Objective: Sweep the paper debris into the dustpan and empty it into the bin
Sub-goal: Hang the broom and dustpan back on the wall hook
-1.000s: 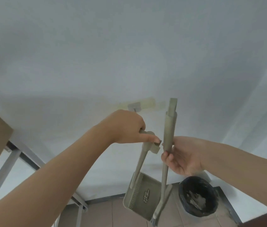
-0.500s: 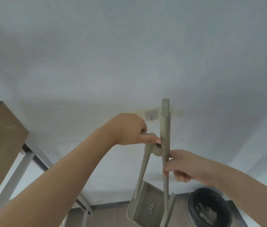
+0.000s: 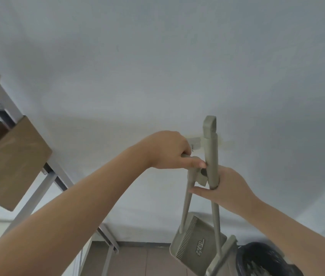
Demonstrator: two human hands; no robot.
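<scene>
dustpan (image 3: pixel 193 250) hangs low right, just left of the bin (image 3: pixel 257 259). left hand (image 3: pixel 169 150) grips its handle top; right hand (image 3: pixel 227 188) clasps the broom handle (image 3: pixel 211 156) alongside, probably to align both with the wall hook (image 3: pixel 194 142) on the far wall.

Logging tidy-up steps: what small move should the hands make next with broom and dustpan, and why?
Probably press the broom handle into the clip on the dustpan handle: the left hand grips the dustpan handle, the right hand holds the broom handle beside that clip, and a wall hook sits just behind.
</scene>
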